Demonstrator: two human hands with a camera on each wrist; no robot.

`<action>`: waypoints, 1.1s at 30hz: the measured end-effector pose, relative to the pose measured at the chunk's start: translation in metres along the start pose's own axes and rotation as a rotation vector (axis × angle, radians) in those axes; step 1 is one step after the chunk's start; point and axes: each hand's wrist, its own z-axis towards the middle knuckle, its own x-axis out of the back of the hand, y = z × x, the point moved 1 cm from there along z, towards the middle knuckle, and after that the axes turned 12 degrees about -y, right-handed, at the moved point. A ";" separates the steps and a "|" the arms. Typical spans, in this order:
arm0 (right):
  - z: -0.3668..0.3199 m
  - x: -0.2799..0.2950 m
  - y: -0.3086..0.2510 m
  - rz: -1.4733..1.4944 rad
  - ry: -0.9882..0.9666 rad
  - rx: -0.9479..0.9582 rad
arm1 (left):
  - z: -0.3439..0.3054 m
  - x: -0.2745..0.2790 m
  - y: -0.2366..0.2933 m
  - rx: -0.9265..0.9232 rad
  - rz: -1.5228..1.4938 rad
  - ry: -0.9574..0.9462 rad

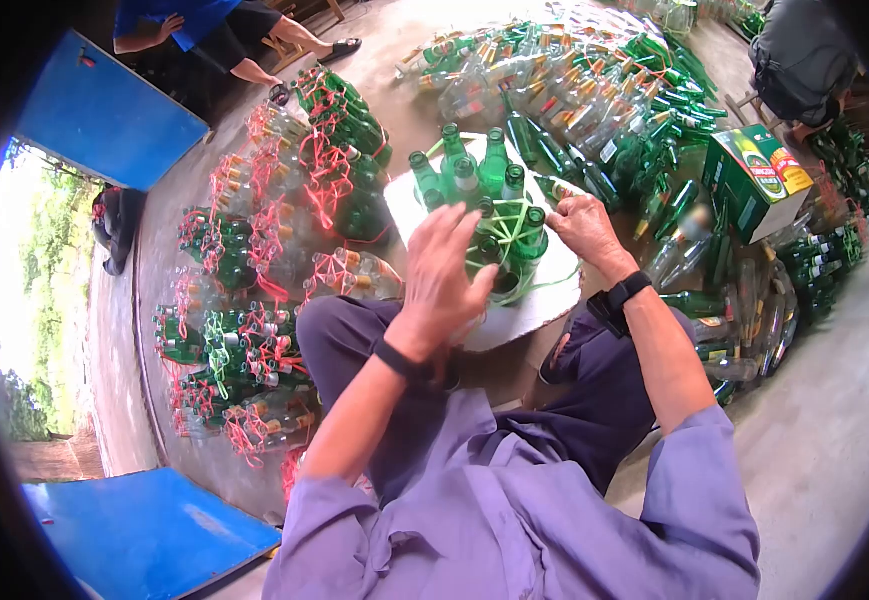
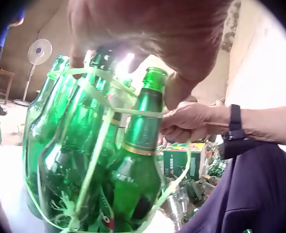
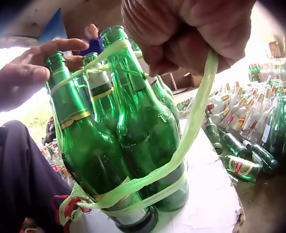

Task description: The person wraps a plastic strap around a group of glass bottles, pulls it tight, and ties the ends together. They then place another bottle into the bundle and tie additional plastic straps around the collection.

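A cluster of green glass bottles [image 1: 496, 160] stands upright on a white board [image 1: 515, 325] between the person's knees. Pale green plastic twine [image 3: 194, 128] runs round the bottles' lower bodies and crosses between their necks. The right hand [image 1: 587, 230] has its fingers curled round a length of this twine, which slopes from the fist down to the base of the cluster in the right wrist view. Over the near bottle necks lies the left hand [image 1: 445, 275], fingers extended and thumb apart, its fingertips right at the mouths. A small knot [image 2: 67, 208] shows low on the cluster.
Bundles of bottles tied with red twine [image 1: 325, 170] stand to the left. Loose bottles [image 1: 555, 75] cover the floor ahead and to the right, around a green beer carton [image 1: 755, 180]. Blue panels [image 1: 145, 535] stand at left. Other people [image 1: 205, 20] are at the back.
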 end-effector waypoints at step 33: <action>-0.003 0.005 -0.008 0.090 -0.071 -0.127 | -0.096 -0.178 -0.006 0.562 -0.047 -0.599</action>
